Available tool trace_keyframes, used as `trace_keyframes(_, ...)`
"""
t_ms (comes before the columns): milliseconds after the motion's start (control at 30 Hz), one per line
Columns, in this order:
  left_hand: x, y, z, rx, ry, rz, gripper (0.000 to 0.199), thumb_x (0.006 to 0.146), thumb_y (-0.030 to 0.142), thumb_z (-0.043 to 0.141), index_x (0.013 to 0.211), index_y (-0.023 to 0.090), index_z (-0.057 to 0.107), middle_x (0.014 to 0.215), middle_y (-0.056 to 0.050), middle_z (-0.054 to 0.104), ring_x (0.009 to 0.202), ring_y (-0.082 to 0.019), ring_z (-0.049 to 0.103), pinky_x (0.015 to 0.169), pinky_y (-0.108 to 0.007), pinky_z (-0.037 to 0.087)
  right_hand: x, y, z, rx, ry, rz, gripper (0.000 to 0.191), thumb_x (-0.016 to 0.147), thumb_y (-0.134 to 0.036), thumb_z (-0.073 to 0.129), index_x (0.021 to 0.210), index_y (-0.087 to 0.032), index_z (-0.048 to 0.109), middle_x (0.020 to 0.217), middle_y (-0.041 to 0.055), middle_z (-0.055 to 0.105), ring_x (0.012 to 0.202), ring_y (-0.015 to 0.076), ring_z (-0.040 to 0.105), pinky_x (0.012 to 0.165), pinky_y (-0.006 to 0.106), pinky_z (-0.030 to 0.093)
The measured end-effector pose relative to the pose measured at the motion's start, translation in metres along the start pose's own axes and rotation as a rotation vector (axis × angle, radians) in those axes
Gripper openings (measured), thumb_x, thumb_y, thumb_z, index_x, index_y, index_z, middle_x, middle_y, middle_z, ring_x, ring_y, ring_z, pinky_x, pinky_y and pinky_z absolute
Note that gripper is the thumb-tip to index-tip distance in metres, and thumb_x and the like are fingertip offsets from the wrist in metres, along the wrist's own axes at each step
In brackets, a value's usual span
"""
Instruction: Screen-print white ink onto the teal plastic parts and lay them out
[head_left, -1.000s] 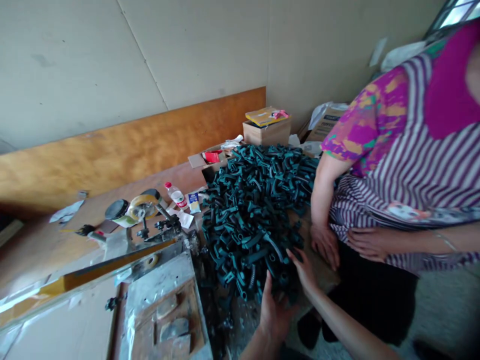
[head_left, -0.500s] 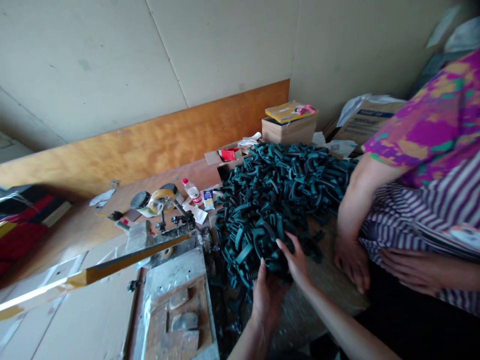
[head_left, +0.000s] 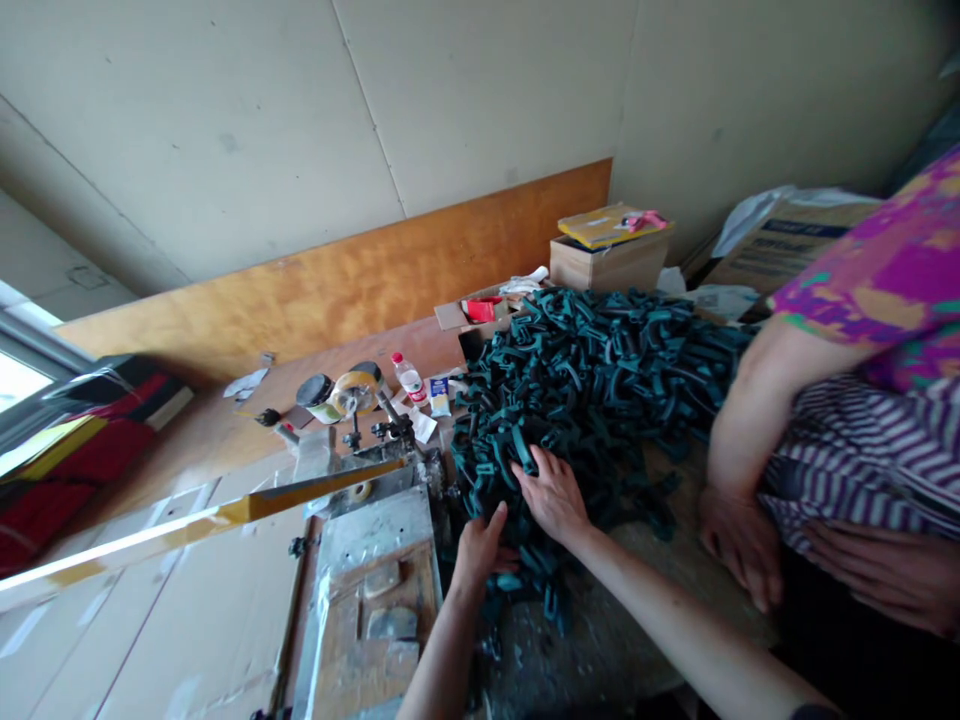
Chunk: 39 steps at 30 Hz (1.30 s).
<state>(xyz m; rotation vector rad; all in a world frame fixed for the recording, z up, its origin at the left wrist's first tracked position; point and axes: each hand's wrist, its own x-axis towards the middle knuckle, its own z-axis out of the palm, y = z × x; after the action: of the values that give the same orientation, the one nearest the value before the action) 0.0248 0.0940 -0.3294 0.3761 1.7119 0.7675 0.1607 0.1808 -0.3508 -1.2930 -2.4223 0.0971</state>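
A large heap of dark green curved plastic parts covers the table in front of me. My right hand reaches into the near side of the heap, its fingers bent round one upright green plastic part. Left of it and lower, my left hand rests against the heap's near edge, thumb raised and apart from the fingers. Loose parts lie around its partly hidden fingers, and I see no part held there. Several more green parts are scattered just below my hands.
To the left stands a metal-and-wood jig beside a yellow-brown tape strip and a tape roll. A red-capped bottle and a cardboard box are farther back. At right sits another person, hand near the table.
My hands have moved left and apart, the right one farther over the heap with fingers bent round a part. Parts now lie loose below them. The view has shifted left.
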Motion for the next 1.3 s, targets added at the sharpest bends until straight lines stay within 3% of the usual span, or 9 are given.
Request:
trace_keyframes(167,-0.014,-0.001,-0.015,0.293,0.143,0.236,0.044,0.078,0.059,0.059,0.088,0.017,0.062,0.066,-0.006,0.067,0.058,-0.025,0.068,0.053,-0.033,0.053,-0.003,0.005,0.004,0.013,-0.018,-0.034,0.039,0.093,-0.021,0.044,0.128,-0.031,0.058,0.132,0.0143,0.048,0.113,0.0288,0.049,0.093,0.043,0.041)
trace_keyframes(267,-0.023,-0.008,-0.015,0.457,0.464,0.526,0.053,0.082,0.050,0.058,0.122,0.015,0.055,0.096,-0.013,0.069,0.089,-0.028,0.068,0.080,-0.040,0.053,-0.005,0.012,0.003,0.034,0.001,-0.047,0.051,0.091,-0.013,0.040,0.138,-0.032,0.048,0.131,0.0127,0.050,0.114,0.0261,0.050,0.092,0.039,0.044)
trace_keyframes(333,-0.022,-0.017,-0.010,0.558,0.588,0.720,0.063,0.084,0.045,0.058,0.138,0.016,0.043,0.127,-0.018,0.058,0.120,-0.031,0.054,0.101,-0.045,0.042,-0.007,0.015,0.004,0.055,0.001,-0.054,0.057,0.088,-0.006,0.039,0.139,-0.032,0.047,0.134,0.0109,0.049,0.116,0.0253,0.050,0.093,0.038,0.045)
trace_keyframes(500,-0.008,-0.030,0.005,0.668,0.385,0.832,0.065,0.083,0.038,0.060,0.144,0.025,0.038,0.155,-0.011,0.027,0.142,-0.030,0.026,0.113,-0.050,0.028,-0.009,0.009,-0.001,0.115,-0.015,-0.035,0.058,0.087,-0.005,0.035,0.137,-0.032,0.049,0.139,0.0089,0.047,0.115,0.0254,0.053,0.090,0.038,0.048)
trace_keyframes(667,-0.017,-0.026,0.002,0.554,0.313,0.781,0.071,0.082,0.041,0.062,0.146,0.024,0.036,0.156,-0.011,0.025,0.144,-0.031,0.019,0.117,-0.050,0.020,-0.002,0.002,-0.020,0.292,0.013,0.089,0.040,0.097,-0.032,0.034,0.132,-0.024,0.053,0.119,0.0117,0.061,0.099,0.0246,0.062,0.078,0.035,0.052)
trace_keyframes(867,-0.047,-0.038,-0.018,0.464,0.307,0.756,0.068,0.084,0.035,0.059,0.146,0.023,0.035,0.155,-0.008,0.029,0.144,-0.026,0.022,0.117,-0.046,0.023,0.010,0.013,-0.033,0.703,0.014,0.244,0.050,0.085,-0.055,0.054,0.121,-0.020,0.053,0.099,0.0091,0.069,0.073,0.0220,0.066,0.065,0.033,0.054)
trace_keyframes(933,-0.056,-0.047,-0.032,0.500,0.340,0.751,0.065,0.087,0.033,0.056,0.146,0.022,0.034,0.155,-0.009,0.030,0.143,-0.024,0.026,0.116,-0.044,0.028,0.011,0.018,-0.037,0.642,0.022,0.197,0.045,0.086,-0.052,0.054,0.118,-0.021,0.053,0.089,0.0066,0.071,0.070,0.0217,0.067,0.060,0.030,0.052)
trace_keyframes(1100,-0.077,-0.073,-0.094,0.439,0.453,0.761,0.049,0.092,0.035,0.048,0.138,0.021,0.044,0.143,-0.011,0.049,0.133,-0.021,0.043,0.111,-0.041,0.037,0.014,0.005,-0.053,0.024,0.260,-0.053,0.030,0.091,-0.040,0.051,0.109,-0.019,0.062,0.078,0.0080,0.068,0.067,0.0233,0.065,0.051,0.029,0.040)
trace_keyframes(1300,-0.100,-0.106,-0.210,0.169,0.561,0.625,0.042,0.092,0.041,0.046,0.129,0.021,0.052,0.134,-0.012,0.056,0.117,-0.022,0.058,0.093,-0.037,0.052,0.018,-0.091,-0.055,0.156,0.366,-0.178,0.035,0.090,-0.027,0.054,0.121,-0.011,0.052,0.095,0.0117,0.069,0.076,0.0214,0.065,0.059,0.027,0.045)
